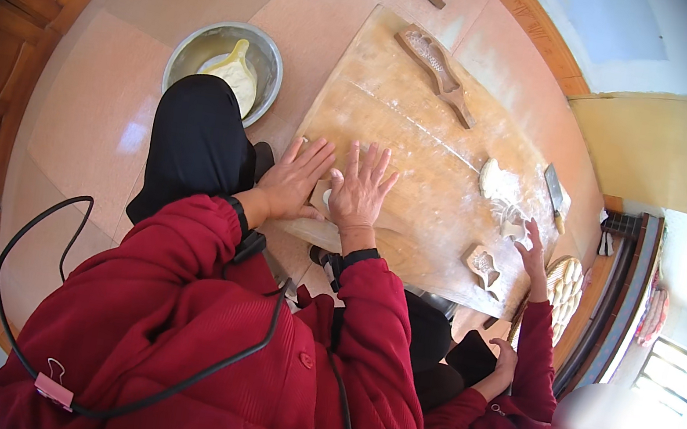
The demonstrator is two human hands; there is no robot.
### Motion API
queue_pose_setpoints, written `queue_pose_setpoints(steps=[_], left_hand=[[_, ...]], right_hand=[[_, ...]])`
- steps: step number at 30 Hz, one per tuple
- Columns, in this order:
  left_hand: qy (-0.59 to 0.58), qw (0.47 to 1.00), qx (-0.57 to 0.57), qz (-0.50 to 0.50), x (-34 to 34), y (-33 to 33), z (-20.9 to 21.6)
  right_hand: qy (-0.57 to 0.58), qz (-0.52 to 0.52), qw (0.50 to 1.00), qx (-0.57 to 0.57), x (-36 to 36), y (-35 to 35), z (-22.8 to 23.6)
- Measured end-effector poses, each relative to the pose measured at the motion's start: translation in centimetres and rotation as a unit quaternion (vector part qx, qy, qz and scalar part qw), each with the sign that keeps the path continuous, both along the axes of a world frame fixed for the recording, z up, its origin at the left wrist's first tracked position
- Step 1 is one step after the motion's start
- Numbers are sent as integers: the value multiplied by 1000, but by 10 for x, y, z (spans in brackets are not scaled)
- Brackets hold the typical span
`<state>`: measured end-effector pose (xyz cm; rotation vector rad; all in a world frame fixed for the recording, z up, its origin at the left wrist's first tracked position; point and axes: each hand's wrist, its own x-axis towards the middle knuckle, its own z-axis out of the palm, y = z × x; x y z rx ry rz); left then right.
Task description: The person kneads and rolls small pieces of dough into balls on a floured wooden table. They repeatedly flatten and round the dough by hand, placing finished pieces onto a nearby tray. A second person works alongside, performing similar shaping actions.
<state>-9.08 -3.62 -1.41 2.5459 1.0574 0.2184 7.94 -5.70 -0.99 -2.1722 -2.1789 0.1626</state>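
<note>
My left hand (289, 181) and my right hand (357, 192) lie side by side, palms down and fingers stretched out, over the near left part of a floured wooden board (405, 161). A small pale piece, apparently dough (326, 198), shows in the gap between them; what lies under the palms is hidden. Neither hand grips anything that I can see. Toward the far edge of the board rests a long carved wooden mould (432, 66) with a handle. A white lump of dough (499, 183) sits at the right, beside a cleaver (554, 193).
At my right a co-worker's hand (536, 254) reaches over the board, near a smaller wooden mould (485, 268); their other hand holds a dark phone (473, 358). A metal basin (272, 71) with flour and a yellow scoop (237, 65) stands left. Shaped pieces fill a tray (563, 293).
</note>
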Motion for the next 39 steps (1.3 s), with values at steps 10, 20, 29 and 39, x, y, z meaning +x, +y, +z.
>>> queue_pose_setpoints(steps=[10,20,29,39], left_hand=[[45,999,15,-5,1,-1,6],[-83,996,-31,20,0,0,-2],[-257,966,-5,9,11,-8,-17],[-300,951,-38,63,23,-4,-29]], right_hand=[[43,-11,998,47,-17,8,-1],[367,-71,899,228,31,-14,5],[197,-84,955,207,65,-91,-13],[220,-58,952,205,68,-77,-15]])
